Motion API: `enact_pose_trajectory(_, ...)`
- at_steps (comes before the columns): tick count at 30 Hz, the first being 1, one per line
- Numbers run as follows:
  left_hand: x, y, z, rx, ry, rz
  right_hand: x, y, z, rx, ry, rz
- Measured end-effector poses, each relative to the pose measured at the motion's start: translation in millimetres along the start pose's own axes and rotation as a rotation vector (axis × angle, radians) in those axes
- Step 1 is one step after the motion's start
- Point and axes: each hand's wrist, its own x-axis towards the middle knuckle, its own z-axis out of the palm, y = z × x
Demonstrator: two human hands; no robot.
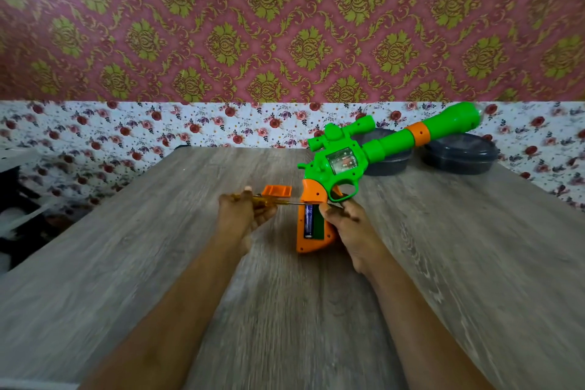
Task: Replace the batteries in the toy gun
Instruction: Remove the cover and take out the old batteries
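A green and orange toy gun (373,149) stands on its orange grip on the wooden table (158,247), barrel pointing up to the right. The battery compartment in the grip is open, with one dark blue battery (308,220) in its left slot. My right hand (345,225) grips the grip's right side below the trigger guard. My left hand (243,215) holds a screwdriver (272,200) with a yellow handle, its thin shaft reaching right to the top of the compartment. The orange compartment cover (277,190) lies on the table just behind my left hand.
Two dark round containers, one at the centre right (389,161) and one further right (459,153), sit at the table's far right, behind the gun's barrel. A floral cloth hangs behind the table. Dark clutter lies off the left edge.
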Motion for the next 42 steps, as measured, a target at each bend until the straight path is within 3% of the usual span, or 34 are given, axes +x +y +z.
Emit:
enact_pose_trajectory(2,-8.5,4.8,2.9,-0.003,-0.012,0.121,0.2,0.1,-0.9,0.009,-0.002,0.000)
enact_pose_trajectory(8,-39.4,14.9,9.2,0.497,-0.085,1.001,2.8,3.6,-0.9,0.027,0.053,0.010)
enact_pose_trajectory(11,-46.0,13.8,8.6,0.631,-0.212,1.190,2.3,4.8,-0.6,0.051,0.057,0.031)
enact_pose_trajectory(14,-49.2,13.5,13.2,0.774,-0.205,1.314,1.0,2.8,-2.4,0.052,0.035,-0.004)
enact_pose_trajectory(17,-48.5,19.1,17.8,0.662,-0.069,1.142,-1.3,-1.7,-1.5,0.046,0.011,-0.034)
enact_pose_trajectory(20,-31.6,22.0,9.8,0.439,0.052,0.684,-1.1,-1.5,0.1,0.026,0.005,-0.051)
enact_pose_trajectory(25,-11.6,6.5,2.3,0.148,-0.030,0.088,-1.2,0.8,0.1,0.051,-0.020,-0.030)
enact_pose_trajectory(28,-13.3,1.0,6.5,0.051,-0.078,-0.112,-1.0,1.4,-1.0,0.071,-0.024,0.001)
enact_pose_trajectory(31,-13.3,2.7,5.7,0.023,-0.016,-0.060,0.7,3.9,-3.3,0.094,0.010,0.021)
enact_pose_trajectory(38,-28.8,16.6,10.5,-0.047,-0.002,0.365,3.5,6.2,-1.8,0.059,0.041,0.037)
enact_pose_trajectory(40,-32.0,16.9,8.4,0.084,-0.048,0.549,4.1,6.1,-1.6,0.068,0.056,0.040)
enact_pose_trajectory(42,-35.1,14.8,8.3,0.365,-0.110,0.762,4.1,5.4,-1.6,0.090,0.059,0.035)
